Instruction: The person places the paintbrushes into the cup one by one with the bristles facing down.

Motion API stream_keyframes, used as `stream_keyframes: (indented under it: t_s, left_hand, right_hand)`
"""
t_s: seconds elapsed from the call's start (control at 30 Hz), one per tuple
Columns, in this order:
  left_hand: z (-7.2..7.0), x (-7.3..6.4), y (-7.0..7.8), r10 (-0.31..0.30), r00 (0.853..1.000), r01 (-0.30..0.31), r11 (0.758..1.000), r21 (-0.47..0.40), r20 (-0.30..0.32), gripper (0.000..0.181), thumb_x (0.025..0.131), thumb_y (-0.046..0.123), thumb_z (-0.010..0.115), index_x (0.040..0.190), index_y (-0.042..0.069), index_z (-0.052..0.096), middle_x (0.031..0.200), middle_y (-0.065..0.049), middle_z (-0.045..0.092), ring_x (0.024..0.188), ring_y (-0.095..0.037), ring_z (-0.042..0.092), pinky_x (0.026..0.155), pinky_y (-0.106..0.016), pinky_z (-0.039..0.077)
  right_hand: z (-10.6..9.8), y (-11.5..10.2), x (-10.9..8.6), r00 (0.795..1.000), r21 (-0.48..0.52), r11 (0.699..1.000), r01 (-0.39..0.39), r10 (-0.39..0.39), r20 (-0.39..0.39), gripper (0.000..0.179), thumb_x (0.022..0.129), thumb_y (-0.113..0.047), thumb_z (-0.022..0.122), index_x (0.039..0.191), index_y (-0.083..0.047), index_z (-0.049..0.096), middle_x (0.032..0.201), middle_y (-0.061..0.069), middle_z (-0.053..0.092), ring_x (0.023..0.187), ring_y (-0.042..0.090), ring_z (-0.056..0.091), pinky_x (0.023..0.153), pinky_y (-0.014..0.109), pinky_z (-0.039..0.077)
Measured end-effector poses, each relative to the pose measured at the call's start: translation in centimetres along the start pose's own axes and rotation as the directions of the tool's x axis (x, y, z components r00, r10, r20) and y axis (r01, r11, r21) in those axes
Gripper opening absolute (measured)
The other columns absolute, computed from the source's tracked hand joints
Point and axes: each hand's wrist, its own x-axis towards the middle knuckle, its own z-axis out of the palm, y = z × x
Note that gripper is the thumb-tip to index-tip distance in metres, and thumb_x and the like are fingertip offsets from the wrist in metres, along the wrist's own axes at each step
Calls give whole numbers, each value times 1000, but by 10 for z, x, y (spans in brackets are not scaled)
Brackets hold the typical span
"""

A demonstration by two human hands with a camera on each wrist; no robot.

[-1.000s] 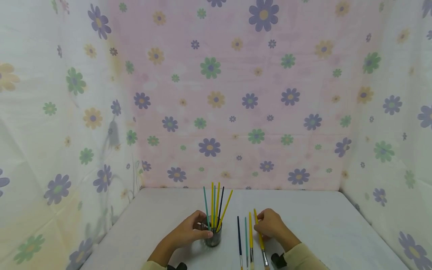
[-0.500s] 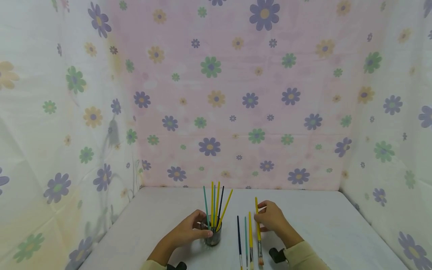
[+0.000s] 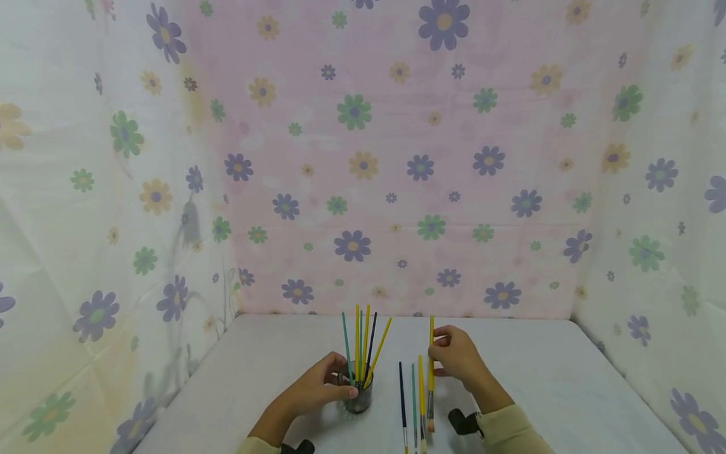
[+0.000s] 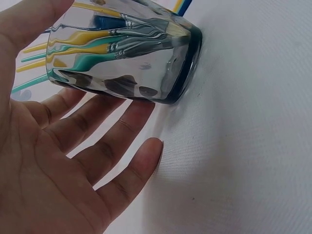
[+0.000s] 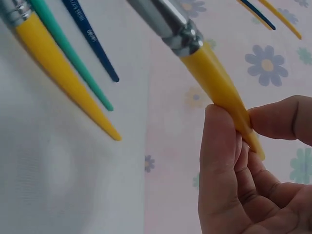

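My left hand holds a clear glass standing on the white table, thumb on its near side and fingers curled behind it. Several yellow, teal and dark paintbrushes lean in the glass, bristles down, as the left wrist view shows through the glass wall. My right hand pinches a yellow paintbrush by its handle between thumb and fingers. Its metal ferrule points back toward me, bristles low. Just left of it lie a dark blue paintbrush, a teal one and another yellow one.
The white table ends at a flower-patterned curtain at the back, with similar cloth on both sides. Black camera mounts sit at the wrists. The loose paintbrushes lie between the glass and my right hand.
My right hand has drawn the yellow paintbrush forward, away from me, and slightly left, turning it from slanted to nearly straight. My left hand and the glass have stayed in place.
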Motion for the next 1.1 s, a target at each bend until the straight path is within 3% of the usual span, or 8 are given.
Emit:
stream_keyframes:
  t_s: [0.23,0.6,0.93,1.1]
  left_hand:
    - [2,1,-1,-7,1000,7,1000,-9,-2,61,90,37,81,133,6,51,124,-6,65,114,-22,65,98,-51,53]
    - [1,-1,0,3,1000,-3,1000,-7,-6,61,91,37,80,133,5,50,125,-7,65,117,-23,64,100,-51,52]
    - [0,-3,0,20,1000,-20,1000,-4,8,60,92,38,79,132,4,50,124,-6,65,114,-22,63,98,-48,52]
    - [0,-1,0,19,1000,-18,1000,-18,18,66,93,37,78,142,8,46,123,-6,66,112,-23,64,95,-46,52]
  right_hand:
    - [-5,-8,-1,999,87,995,41,-40,-13,39,92,-7,65,131,-2,59,109,17,61,88,25,69,65,40,64]
    - [-9,-19,-3,995,109,990,91,-87,-49,36,97,-10,66,132,-6,59,114,16,61,96,25,69,69,38,65]
    - [-9,-29,-9,988,206,968,145,-132,-74,33,99,-9,68,131,-8,59,117,17,61,101,26,70,74,39,65]
    - [-9,-31,-12,980,246,950,192,-173,-95,32,99,-9,68,129,-8,59,118,18,60,103,28,69,75,40,65]
